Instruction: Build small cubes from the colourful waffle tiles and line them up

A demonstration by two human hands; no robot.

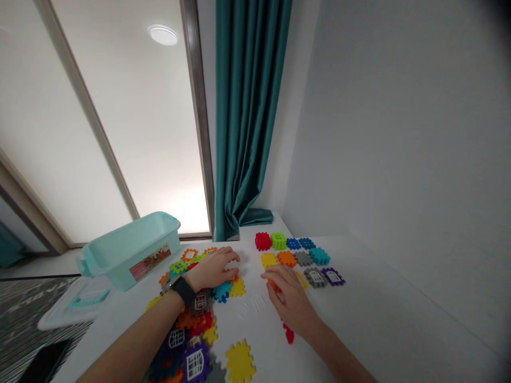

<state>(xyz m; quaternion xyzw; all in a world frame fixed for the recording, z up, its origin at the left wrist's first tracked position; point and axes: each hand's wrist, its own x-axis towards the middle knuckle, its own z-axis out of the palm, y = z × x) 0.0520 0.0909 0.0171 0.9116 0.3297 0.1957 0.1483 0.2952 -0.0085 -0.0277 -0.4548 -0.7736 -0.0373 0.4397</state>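
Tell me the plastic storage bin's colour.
Rectangular plastic storage bin: pale mint green, clearest in the head view.

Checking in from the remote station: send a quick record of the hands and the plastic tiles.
left hand: open over scattered multicoloured plastic tiles, black wristwatch on wrist
right hand: fingers at orange notched plastic tile
rows: red, green, blue, yellow, orange, grey, purple tiles
nearby: pale teal plastic bin at white table's edge
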